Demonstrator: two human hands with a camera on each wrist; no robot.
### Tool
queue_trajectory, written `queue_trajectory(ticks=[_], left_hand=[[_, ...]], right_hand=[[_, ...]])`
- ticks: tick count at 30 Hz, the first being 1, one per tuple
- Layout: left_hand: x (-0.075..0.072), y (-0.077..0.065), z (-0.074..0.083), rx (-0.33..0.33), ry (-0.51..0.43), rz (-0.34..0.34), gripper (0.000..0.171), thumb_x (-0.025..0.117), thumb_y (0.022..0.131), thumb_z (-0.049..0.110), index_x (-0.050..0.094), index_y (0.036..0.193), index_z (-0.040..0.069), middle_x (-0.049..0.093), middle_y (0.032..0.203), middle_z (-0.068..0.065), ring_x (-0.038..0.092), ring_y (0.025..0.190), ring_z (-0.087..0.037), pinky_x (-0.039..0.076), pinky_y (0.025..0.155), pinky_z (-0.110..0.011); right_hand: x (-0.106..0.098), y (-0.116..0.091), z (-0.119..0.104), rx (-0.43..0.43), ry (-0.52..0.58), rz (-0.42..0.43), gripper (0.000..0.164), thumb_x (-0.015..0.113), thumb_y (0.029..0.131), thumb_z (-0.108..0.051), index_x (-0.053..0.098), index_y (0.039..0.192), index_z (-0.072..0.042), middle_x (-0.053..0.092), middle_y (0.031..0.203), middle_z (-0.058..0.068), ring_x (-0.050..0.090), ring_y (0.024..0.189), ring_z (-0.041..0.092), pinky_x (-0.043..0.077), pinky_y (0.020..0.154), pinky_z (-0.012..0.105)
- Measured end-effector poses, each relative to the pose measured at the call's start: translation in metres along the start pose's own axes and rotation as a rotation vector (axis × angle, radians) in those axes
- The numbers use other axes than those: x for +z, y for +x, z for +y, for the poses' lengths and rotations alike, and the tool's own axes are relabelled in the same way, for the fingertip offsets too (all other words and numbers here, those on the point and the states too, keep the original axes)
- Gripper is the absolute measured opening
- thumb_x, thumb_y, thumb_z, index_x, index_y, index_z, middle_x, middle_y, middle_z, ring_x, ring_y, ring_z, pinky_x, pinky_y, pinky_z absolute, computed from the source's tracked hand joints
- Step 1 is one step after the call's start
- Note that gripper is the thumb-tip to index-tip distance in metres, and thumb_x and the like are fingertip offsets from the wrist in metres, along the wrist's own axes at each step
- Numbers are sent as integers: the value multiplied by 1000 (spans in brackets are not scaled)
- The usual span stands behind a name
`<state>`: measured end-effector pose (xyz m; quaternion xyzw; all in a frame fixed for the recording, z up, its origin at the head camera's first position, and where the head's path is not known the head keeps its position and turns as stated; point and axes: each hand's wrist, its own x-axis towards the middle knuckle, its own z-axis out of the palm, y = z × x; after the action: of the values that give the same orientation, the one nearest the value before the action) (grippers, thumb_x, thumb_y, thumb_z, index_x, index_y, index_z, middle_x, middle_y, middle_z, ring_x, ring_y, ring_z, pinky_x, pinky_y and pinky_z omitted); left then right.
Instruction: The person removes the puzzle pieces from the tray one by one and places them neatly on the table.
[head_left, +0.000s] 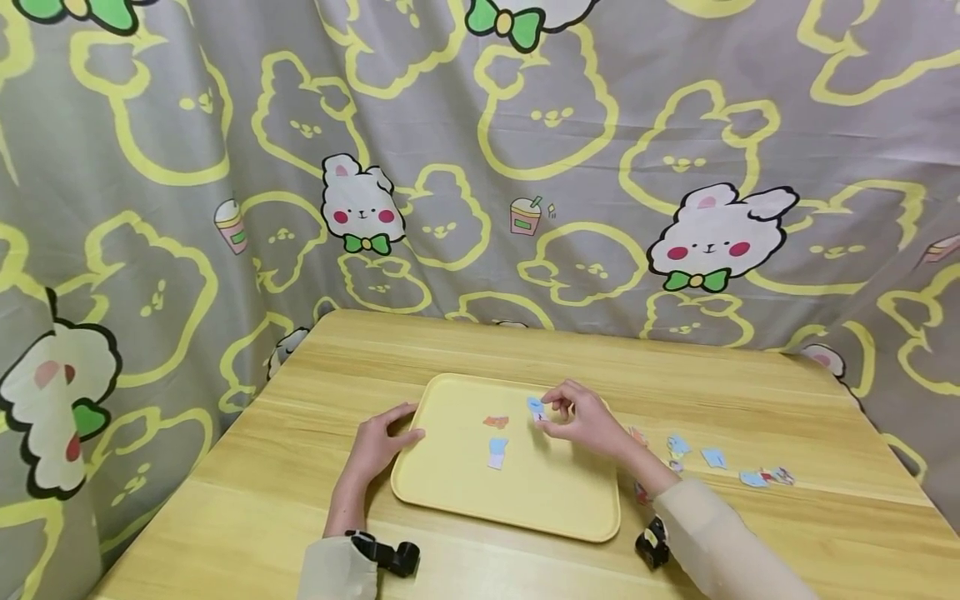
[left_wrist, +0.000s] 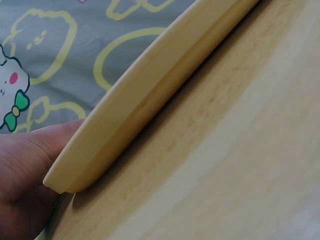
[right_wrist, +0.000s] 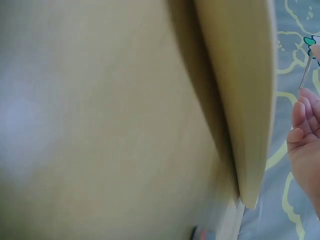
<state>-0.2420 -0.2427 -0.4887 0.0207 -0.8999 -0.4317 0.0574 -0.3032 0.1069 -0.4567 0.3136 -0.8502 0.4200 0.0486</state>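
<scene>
My right hand (head_left: 588, 421) pinches a small blue-and-white puzzle piece (head_left: 536, 407) between thumb and fingers, above the right part of a yellow tray (head_left: 540, 504). In the right wrist view that piece shows edge-on as a thin sliver, partly cut off by the frame. An orange puzzle piece (head_left: 496, 422) and a blue-and-pale-pink puzzle piece (head_left: 497, 453) lie apart on the tray. At the tray's left edge rests my left hand (head_left: 375, 442), fingers stretched along the rim and thumb at the rim. The left wrist view shows this hand (left_wrist: 25, 170) against the tray's outer side.
Right of the tray, several loose pieces lie on the wooden table (head_left: 247, 492), among them a blue puzzle piece (head_left: 714, 457) and a blue-and-red puzzle piece (head_left: 756, 478). My right forearm partly covers others. A patterned curtain (head_left: 450, 108) hangs behind the table.
</scene>
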Motion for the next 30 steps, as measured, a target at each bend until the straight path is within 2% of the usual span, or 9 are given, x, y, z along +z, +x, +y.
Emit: queue_trajectory(ticks=[15, 30], left_hand=[[0, -1, -1, -8, -4, -17, 52, 74, 87, 27, 60, 135, 12, 52, 145, -19, 45, 138, -39, 38, 115, -53], [-1, -2, 1, 12, 14, -11, 51, 74, 87, 26, 61, 134, 12, 53, 144, -20, 46, 137, -40, 37, 115, -54]], right_hand=[[-14, -23, 3, 81, 1, -5, 29, 81, 80, -21, 67, 103, -8, 53, 83, 1, 48, 74, 9, 43, 61, 17], [-31, -53, 10, 66, -31, 17, 28, 81, 80, -21, 67, 101, -10, 52, 82, 0, 48, 71, 6, 44, 60, 19]])
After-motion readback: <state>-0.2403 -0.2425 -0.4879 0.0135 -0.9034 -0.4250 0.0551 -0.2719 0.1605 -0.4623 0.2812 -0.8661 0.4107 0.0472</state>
